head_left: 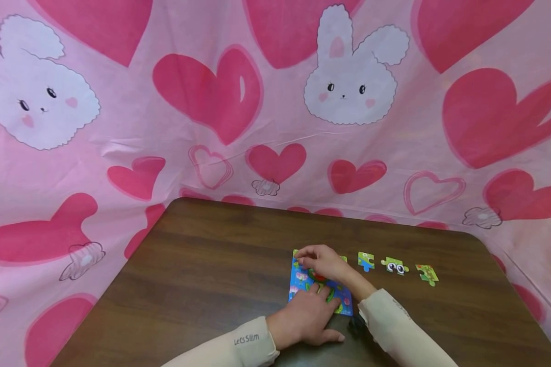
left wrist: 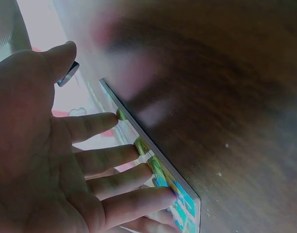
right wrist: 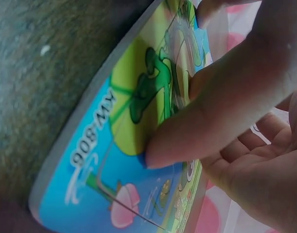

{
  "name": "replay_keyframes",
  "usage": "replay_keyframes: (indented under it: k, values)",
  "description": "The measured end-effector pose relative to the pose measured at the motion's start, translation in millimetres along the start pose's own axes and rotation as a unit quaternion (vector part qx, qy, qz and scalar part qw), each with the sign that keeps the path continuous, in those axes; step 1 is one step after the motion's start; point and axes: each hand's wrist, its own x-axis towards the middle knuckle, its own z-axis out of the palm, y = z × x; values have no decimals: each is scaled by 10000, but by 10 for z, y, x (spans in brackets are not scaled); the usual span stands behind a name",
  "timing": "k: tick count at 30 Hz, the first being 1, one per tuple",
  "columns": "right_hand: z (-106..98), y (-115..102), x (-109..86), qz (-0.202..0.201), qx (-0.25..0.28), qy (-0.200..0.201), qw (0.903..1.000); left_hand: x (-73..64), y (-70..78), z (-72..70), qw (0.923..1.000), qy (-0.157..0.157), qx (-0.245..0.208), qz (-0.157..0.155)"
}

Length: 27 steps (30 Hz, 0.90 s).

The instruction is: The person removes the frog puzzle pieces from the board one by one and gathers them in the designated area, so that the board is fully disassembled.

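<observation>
A colourful jigsaw puzzle board (head_left: 298, 291) lies on the table, its thin edge and printed corner (right wrist: 92, 131) close in the right wrist view. My left hand (head_left: 308, 315) rests on its near half with fingers spread and fairly straight; its fingertips (left wrist: 170, 195) touch the board in the left wrist view. My right hand (head_left: 325, 261) reaches over the board's far left part, fingers bent down at the surface. In the right wrist view the right hand (right wrist: 270, 184) is behind the left fingers. I cannot tell whether it pinches a puzzle piece.
Three loose pieces lie right of the board: a green and blue piece (head_left: 366, 260), a piece with two cartoon eyes (head_left: 395, 266) and a green piece (head_left: 427, 274). The brown table (head_left: 202, 265) meets a pink curtain (head_left: 280, 109) with hearts and rabbits behind.
</observation>
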Motion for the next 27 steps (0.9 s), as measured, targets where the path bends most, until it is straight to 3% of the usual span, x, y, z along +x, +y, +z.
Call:
replay_keyframes:
  k: [16, 27]
  values:
    - [36, -3, -11, -640, -574, 68, 9963, -1, 15, 21, 9999, 64, 151, -32]
    - [84, 39, -33, -736, -754, -10, 9944, 10, -6, 22, 9999, -88, 77, -3]
